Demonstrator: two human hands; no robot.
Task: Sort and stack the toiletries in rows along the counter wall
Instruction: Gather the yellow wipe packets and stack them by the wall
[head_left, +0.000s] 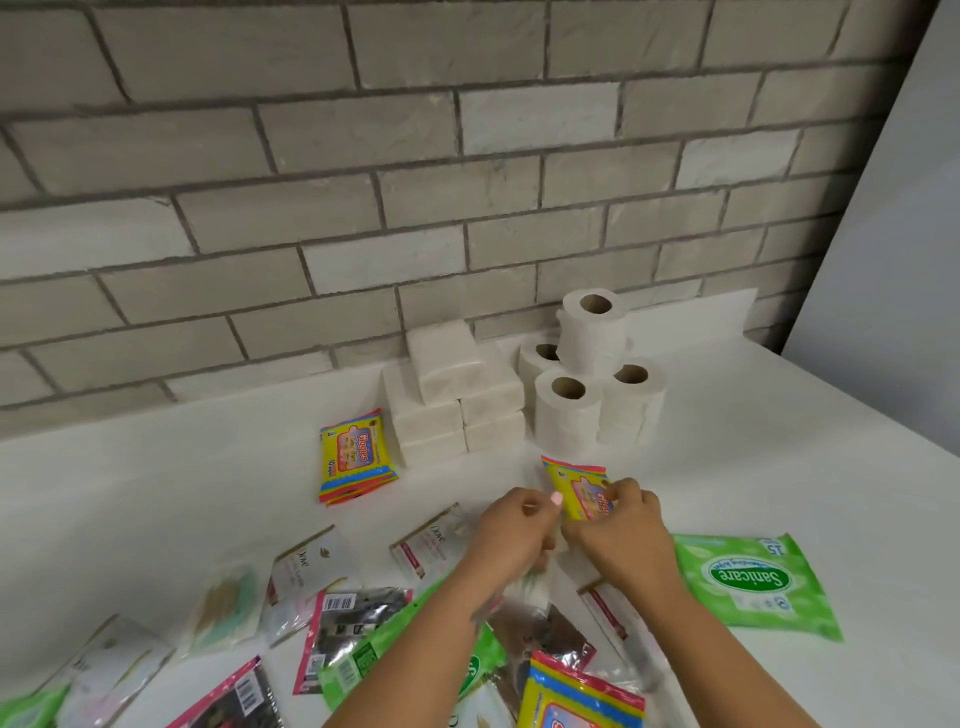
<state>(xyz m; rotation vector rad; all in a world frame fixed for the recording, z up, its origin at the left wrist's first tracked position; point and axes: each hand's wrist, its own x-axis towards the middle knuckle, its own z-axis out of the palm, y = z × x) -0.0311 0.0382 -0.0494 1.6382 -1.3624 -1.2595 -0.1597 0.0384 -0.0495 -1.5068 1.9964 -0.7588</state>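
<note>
right hand (621, 525) pinches glossy yellow packet (579, 491) | 4 paper rolls (592, 382) stacked

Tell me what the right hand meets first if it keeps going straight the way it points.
Probably the white toilet paper rolls, beyond the yellow wipes packet the right hand holds; depth is unclear.

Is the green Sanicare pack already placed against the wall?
No, the Sanicare pack lies on the counter near the front, far from the wall.

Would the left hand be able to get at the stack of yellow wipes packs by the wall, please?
Probably yes: the left hand has bare counter between it and the stack of yellow wipes packs, though its fingers seem busy.
</note>
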